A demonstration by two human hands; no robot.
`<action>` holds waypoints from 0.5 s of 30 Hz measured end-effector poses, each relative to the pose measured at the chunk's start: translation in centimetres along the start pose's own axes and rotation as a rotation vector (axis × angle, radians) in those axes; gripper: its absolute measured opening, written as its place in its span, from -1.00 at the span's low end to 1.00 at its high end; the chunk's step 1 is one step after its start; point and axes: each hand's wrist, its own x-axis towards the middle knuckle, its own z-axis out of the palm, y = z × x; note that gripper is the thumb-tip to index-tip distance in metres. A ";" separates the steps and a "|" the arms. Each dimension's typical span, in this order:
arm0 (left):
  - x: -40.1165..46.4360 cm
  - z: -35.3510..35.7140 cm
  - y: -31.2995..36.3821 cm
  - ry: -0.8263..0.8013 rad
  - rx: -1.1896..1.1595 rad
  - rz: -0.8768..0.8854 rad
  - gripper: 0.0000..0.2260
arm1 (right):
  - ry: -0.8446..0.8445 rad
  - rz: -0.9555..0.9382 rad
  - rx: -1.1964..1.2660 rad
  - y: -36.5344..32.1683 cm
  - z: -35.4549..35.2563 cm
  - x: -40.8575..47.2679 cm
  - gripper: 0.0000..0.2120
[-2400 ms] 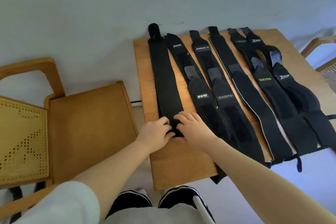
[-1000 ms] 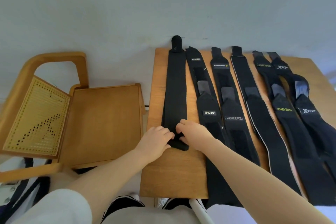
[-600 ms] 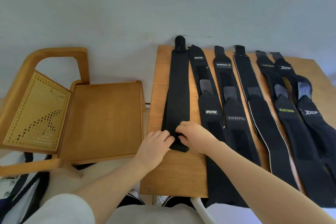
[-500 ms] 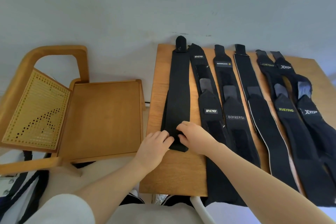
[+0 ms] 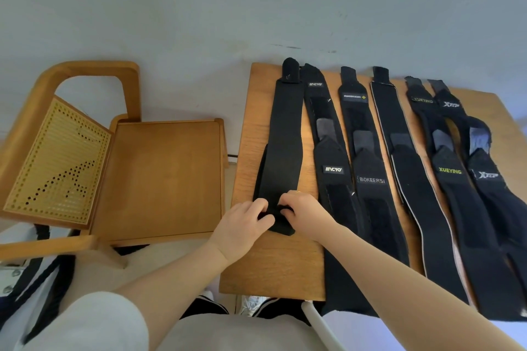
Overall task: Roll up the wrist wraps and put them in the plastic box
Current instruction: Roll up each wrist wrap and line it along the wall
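The near end of the leftmost wrist wrap was pinched by both hands on the wooden table. The left hand was curled over the wrap's left edge and the right hand over its right, fingertips meeting at the middle. What lay under the fingers was hidden, so it could not be told how far the end had been folded or rolled; only a short black flap was seen poking out below the hands. The rest of that wrap was laid flat, running away to the table's far edge.

To its right, five more black wraps were laid side by side: one labelled IINCYO, one BOKEERSI, a plain one with a pale edge, one XUEYING and one XTEP. Their near ends were draped over the table's edge, and the rightmost ones were cut off by the frame.

A wooden chair was seen just left of the table.
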 end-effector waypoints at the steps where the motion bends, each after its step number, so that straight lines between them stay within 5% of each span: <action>1: -0.1 0.2 -0.2 0.020 -0.001 -0.015 -0.80 | -0.010 0.001 -0.026 -0.1 0.0 0.0 -0.78; 7: -0.3 -0.1 0.1 -0.073 0.080 -0.080 -0.66 | -0.044 0.033 -0.103 -0.7 -0.2 0.1 -0.90; 11: -0.6 -0.9 0.1 -0.053 0.337 0.125 -0.79 | -0.088 0.080 -0.150 -1.2 -0.6 0.9 -0.88; 15: -1.0 -0.3 -0.3 -0.128 0.342 0.228 -0.47 | -0.153 0.030 -0.125 -1.0 -1.4 1.2 -0.96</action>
